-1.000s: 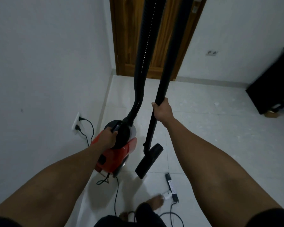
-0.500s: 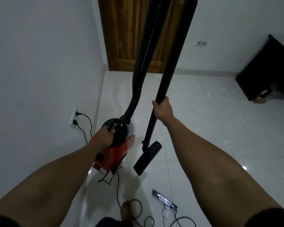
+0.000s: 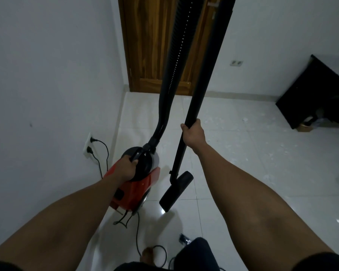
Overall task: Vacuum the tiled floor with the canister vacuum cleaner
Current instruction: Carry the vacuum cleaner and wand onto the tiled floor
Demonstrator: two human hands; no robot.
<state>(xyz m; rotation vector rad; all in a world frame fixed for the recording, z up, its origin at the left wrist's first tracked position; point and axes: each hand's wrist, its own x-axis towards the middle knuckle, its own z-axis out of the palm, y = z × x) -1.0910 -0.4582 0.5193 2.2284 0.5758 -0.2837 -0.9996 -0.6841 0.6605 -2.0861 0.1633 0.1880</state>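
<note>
A red and black canister vacuum [image 3: 139,188] hangs by the left wall, and my left hand [image 3: 126,169] grips the handle on its black top. Its ribbed black hose [image 3: 174,65] rises out of the top edge of the view. My right hand [image 3: 193,134] grips the black wand [image 3: 201,90] partway along its length. The wand's black floor nozzle [image 3: 175,191] hangs tilted just above the white tiled floor [image 3: 252,173]. White specks of debris [image 3: 245,119] are scattered on the tiles toward the right.
A wall socket [image 3: 88,143] on the left wall holds two black plugs, and their cords trail down to the floor. A wooden door [image 3: 157,45] stands straight ahead. Black furniture [image 3: 317,92] sits at the far right. A power strip [image 3: 184,239] and my bare foot [image 3: 148,253] are at the bottom.
The view has shifted forward and to the right over the floor. The power strip has slipped toward the bottom edge. Both hands keep the same grips on the vacuum handle and wand.
</note>
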